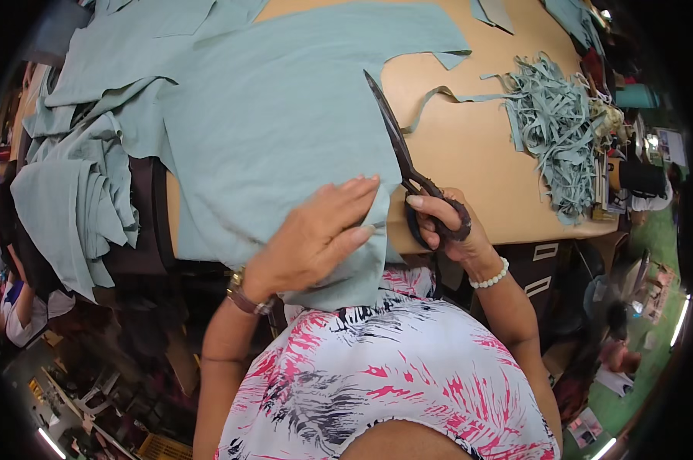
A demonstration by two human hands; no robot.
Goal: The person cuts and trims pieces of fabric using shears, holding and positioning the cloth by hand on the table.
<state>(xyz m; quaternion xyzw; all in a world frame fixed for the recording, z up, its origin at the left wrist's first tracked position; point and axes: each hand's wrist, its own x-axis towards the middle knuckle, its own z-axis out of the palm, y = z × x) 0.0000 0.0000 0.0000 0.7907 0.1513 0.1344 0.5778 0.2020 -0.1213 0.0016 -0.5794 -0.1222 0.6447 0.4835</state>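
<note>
A large sheet of pale green fabric lies spread over a tan cutting table. My left hand presses flat on the fabric's near edge, fingers together, a watch on its wrist. My right hand grips the dark handles of long black scissors. Their blades point away from me along the fabric's right edge and look nearly closed. A bead bracelet circles my right wrist.
A heap of thin green fabric strips lies at the table's right end, beside stacked items on the far right. Folded green pieces hang over the table's left side. Cut scraps lie at the far edge. Drawers sit under the table.
</note>
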